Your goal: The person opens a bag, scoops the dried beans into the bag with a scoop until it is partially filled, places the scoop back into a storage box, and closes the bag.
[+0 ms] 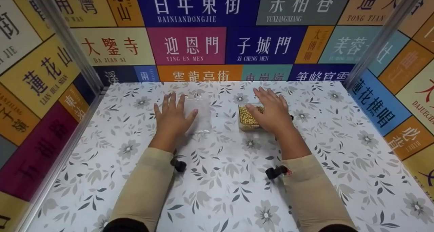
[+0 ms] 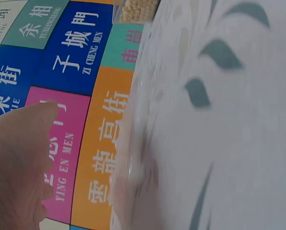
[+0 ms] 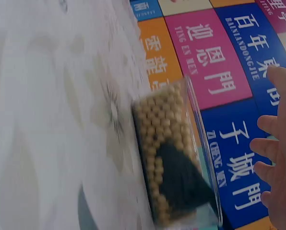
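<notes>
A clear plastic box (image 1: 249, 118) full of round yellow beans stands on the patterned tabletop. My right hand (image 1: 273, 111) is over its right part, fingers spread and straight, hiding some of the beans. In the right wrist view a dark patch covers part of the box (image 3: 164, 153), and the fingers (image 3: 268, 143) appear apart from it. To the left lies a flat, transparent plastic bag (image 1: 201, 115). Over the bag's left side is my left hand (image 1: 174, 116), its fingers spread. Whether that hand touches the bag I cannot tell.
The table (image 1: 220, 177) has a white cover with grey flowers and leaves. Panels with colourful lettering (image 1: 190, 45) stand along the back and both sides. A small black thing (image 1: 292, 117) shows just right of my right hand.
</notes>
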